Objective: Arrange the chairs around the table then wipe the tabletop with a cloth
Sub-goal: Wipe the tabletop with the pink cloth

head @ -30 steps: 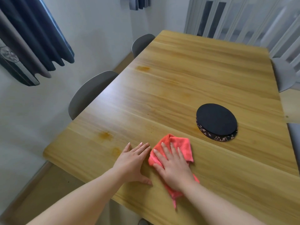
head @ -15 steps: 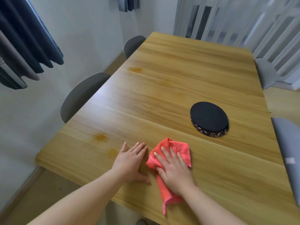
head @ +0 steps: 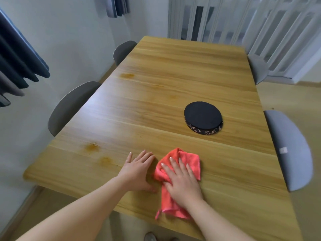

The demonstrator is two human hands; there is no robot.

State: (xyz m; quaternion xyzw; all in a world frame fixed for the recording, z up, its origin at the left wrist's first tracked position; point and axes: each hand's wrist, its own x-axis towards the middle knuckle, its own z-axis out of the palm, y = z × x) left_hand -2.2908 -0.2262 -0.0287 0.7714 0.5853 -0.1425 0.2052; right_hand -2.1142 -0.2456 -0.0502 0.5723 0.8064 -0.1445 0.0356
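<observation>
A long wooden table [head: 173,80] fills the view. A coral-red cloth [head: 192,161] lies near its front edge, and my right hand [head: 180,181] presses flat on it with fingers spread. My left hand [head: 137,169] rests flat on the bare wood just left of the cloth, touching nothing else. Orange-brown stains [head: 92,146] mark the wood left of my hands, and another stain [head: 127,75] lies farther back. Grey chairs are tucked in: two on the left [head: 69,105] [head: 122,50] and two on the right [head: 290,150] [head: 258,67].
A round black mat stack [head: 203,117] with a patterned rim sits on the table's right half. Dark curtains [head: 20,63] hang at the left wall. A white folding door [head: 243,23] stands behind the far end.
My right hand has drawn the cloth a little toward the front edge. My head has turned right, bringing the near right chair into view. My left hand stays flat on the wood.
</observation>
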